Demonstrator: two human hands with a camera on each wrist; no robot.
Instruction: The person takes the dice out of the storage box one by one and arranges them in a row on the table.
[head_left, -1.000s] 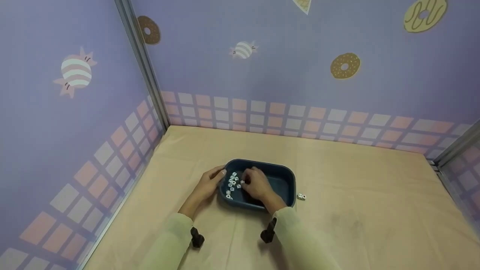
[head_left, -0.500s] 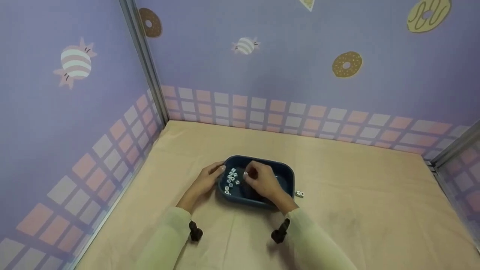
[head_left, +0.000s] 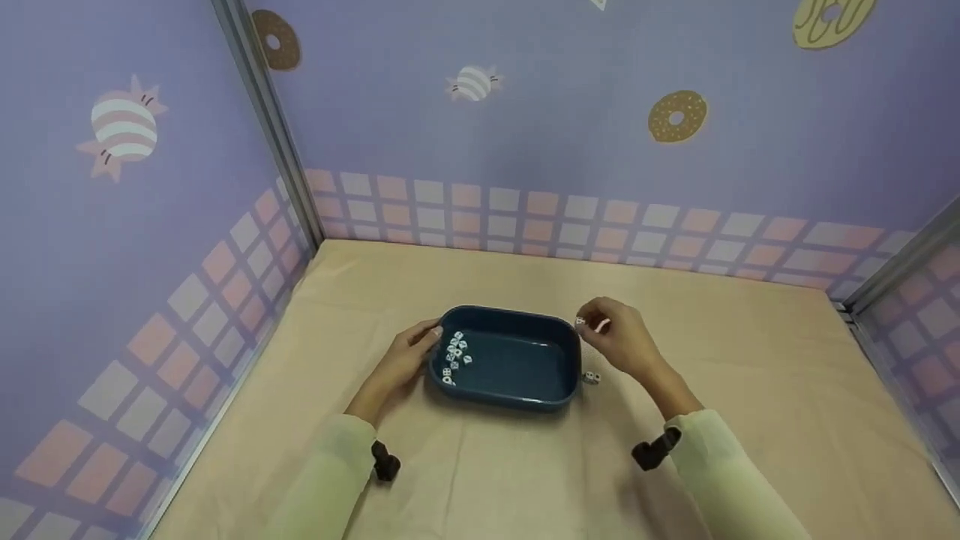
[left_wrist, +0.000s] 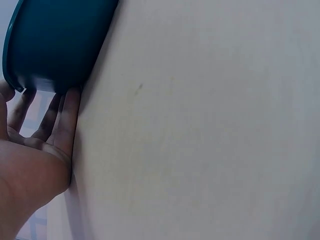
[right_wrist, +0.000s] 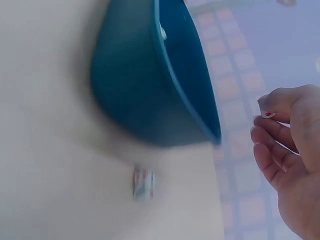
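A dark blue rectangular tray (head_left: 517,364) stands on the cloth-covered table. Several white dice (head_left: 454,352) lie scattered along its left end. My left hand (head_left: 399,367) holds that end, with the thumb at the rim; in the left wrist view its fingers (left_wrist: 66,120) rest against the outer wall. Beyond the tray's right rim, my right hand (head_left: 626,341) pinches one white die (head_left: 580,322) between thumb and fingertips, raised above the table. In the right wrist view a red pip shows on that die (right_wrist: 268,114). Two dice (head_left: 592,377) sit together on the table, just right of the tray.
The table's pale cloth (head_left: 735,360) spreads around the tray, lightly creased. Purple walls (head_left: 540,120) printed with sweets and checks enclose the back and the left side. A metal post (head_left: 270,120) marks their corner. Black wrist mounts (head_left: 385,461) hang at both cuffs.
My right hand has picked a die out of the tray, lifted it and carried it right, past the rim. The left hand has kept its place on the tray.
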